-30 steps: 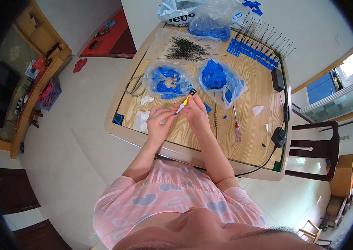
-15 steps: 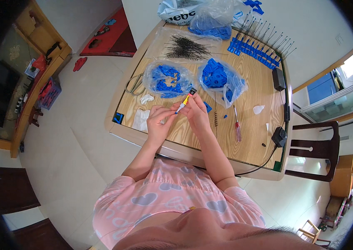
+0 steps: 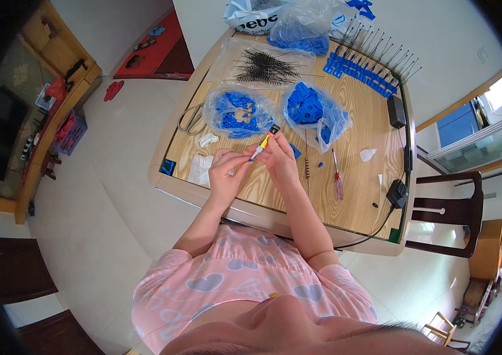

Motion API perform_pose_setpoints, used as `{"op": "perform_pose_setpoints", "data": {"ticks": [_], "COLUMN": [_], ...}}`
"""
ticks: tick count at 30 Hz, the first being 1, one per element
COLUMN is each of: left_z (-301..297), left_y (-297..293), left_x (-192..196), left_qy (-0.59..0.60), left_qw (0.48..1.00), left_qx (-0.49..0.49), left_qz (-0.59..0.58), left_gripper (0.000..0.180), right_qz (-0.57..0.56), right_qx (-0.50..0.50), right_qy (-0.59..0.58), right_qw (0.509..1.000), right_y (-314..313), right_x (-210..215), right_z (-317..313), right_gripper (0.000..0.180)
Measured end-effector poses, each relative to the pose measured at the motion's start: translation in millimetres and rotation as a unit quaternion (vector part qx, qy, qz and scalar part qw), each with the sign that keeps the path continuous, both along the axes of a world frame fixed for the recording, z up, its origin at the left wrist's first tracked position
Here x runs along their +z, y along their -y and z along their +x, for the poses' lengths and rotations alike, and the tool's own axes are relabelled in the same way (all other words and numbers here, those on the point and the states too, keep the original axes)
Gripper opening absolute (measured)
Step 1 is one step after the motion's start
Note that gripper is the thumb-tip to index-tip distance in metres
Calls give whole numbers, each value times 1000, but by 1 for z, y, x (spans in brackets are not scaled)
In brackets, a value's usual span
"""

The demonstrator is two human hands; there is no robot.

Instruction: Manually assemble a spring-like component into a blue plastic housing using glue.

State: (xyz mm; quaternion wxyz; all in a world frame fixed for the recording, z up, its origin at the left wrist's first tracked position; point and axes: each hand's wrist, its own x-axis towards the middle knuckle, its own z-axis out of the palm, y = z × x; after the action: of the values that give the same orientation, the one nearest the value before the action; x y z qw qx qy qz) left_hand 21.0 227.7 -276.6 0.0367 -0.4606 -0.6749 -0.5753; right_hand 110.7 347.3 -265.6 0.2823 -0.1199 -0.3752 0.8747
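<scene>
Both hands meet over the near edge of the wooden table (image 3: 357, 195). My right hand (image 3: 279, 158) holds a small yellow tube with a black cap (image 3: 264, 141), tilted with the cap away from me. The tube's white tip points down toward my left hand (image 3: 227, 171), whose fingers pinch something too small to make out. Just beyond the hands lie two clear plastic bags of blue plastic parts (image 3: 238, 112) (image 3: 310, 109). A thin wire brush (image 3: 306, 165) lies right of my right hand.
A red-handled screwdriver (image 3: 337, 186) lies to the right. Scissors (image 3: 190, 118), white tissues (image 3: 201, 168), a pile of black brushes (image 3: 263, 65), a row of blue-handled brushes (image 3: 369, 65) and a black power adapter with cable (image 3: 397, 192) are on the table. A dark chair (image 3: 446, 210) stands at right.
</scene>
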Motion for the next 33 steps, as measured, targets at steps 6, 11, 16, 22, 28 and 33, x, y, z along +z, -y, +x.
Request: {"op": "perform_pose_setpoints", "data": {"ticks": [6,11,16,22,28,33], "left_z": [0,0,0,0,0,-1], "left_y": [0,0,0,0,0,0], "left_x": [0,0,2,1,1,0], "left_qy": [-4,-8,-8,-7,-5,-7], "left_qw": [1000,1000,1000,1000,1000,1000], "left_qx": [3,6,6,5,4,3], "left_qz": [-6,-6,-4,-5,-1,5], "left_gripper": [17,17,17,18,18,17], "right_qz": [5,4,6,13,8,-1], "right_qx": [2,0,5,3,0,-2], "right_qy": [-3,-9,-7,-3,-1,5], "right_qw": [1000,1000,1000,1000,1000,1000], "right_y": [0,0,0,1,1,1], "right_x": [1,-1,0,3,3,6], "right_z": [0,-1,0,0,0,0], "right_gripper": [17,17,17,17,17,18]}}
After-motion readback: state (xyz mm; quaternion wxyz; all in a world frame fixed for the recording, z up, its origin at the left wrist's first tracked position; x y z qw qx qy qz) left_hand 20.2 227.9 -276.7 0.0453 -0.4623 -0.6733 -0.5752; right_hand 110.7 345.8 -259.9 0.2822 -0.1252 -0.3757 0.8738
